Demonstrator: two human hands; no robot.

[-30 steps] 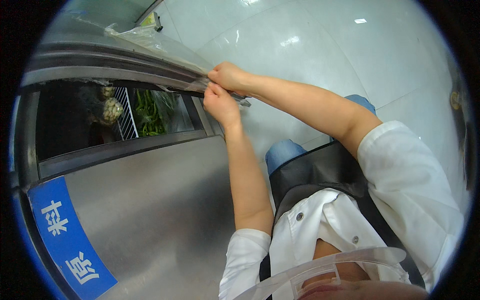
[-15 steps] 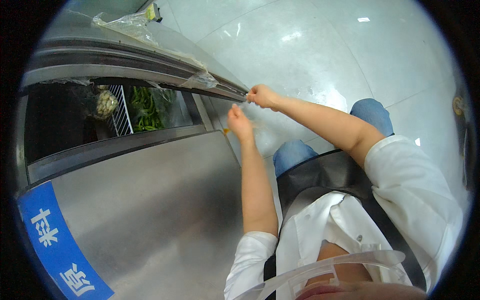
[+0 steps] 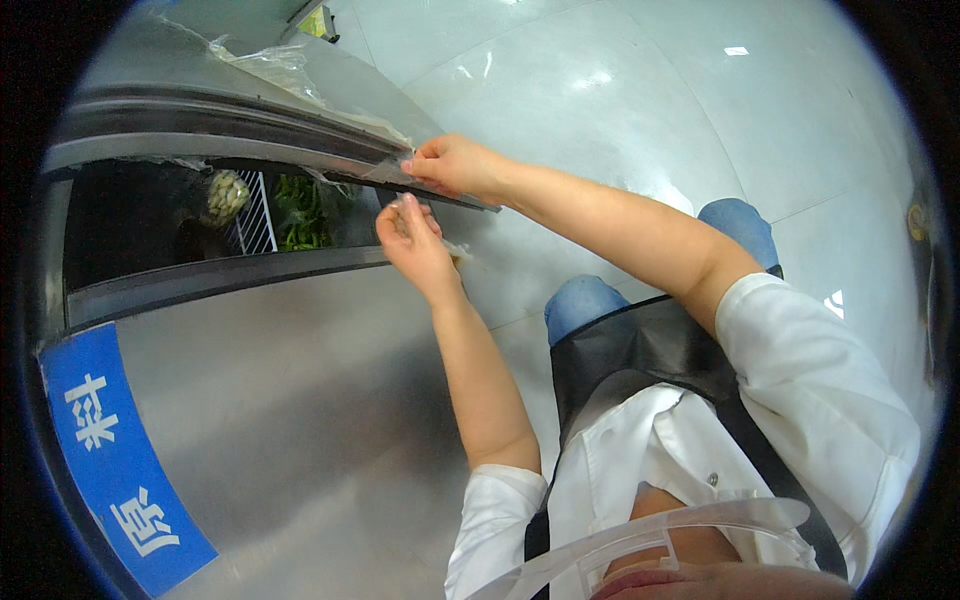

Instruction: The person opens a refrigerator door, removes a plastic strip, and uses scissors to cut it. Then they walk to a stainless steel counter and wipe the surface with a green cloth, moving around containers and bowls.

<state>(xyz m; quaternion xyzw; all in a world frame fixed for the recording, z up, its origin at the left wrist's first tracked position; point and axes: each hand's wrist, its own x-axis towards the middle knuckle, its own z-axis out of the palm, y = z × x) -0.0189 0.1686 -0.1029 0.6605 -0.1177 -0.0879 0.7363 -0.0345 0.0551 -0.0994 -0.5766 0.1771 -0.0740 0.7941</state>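
My right hand [image 3: 455, 165] is closed in a pinch on clear plastic film [image 3: 375, 168] that clings to the edge of an open metal door [image 3: 250, 130]. Just below it, my left hand [image 3: 413, 240] has its fingertips pressed together, with a bit of see-through film at them. A crumpled clear scrap [image 3: 460, 252] sticks out beside that palm; whether both pieces are one is hard to make out. More loose wrap [image 3: 275, 65] hangs along the top of the door.
Through the gap behind the door show a bag of pale, rounded food [image 3: 227, 196], a white wire rack [image 3: 256, 215] and green peppers [image 3: 302, 205]. A steel cabinet top [image 3: 300, 400] with a blue label [image 3: 125, 450] lies at left. Pale floor tiles [image 3: 620, 110] stretch beyond.
Both hands have moved left along the door edge, the right now pinching film there. The left hand has turned, and its fingers show more clearly. The view has shifted slightly.
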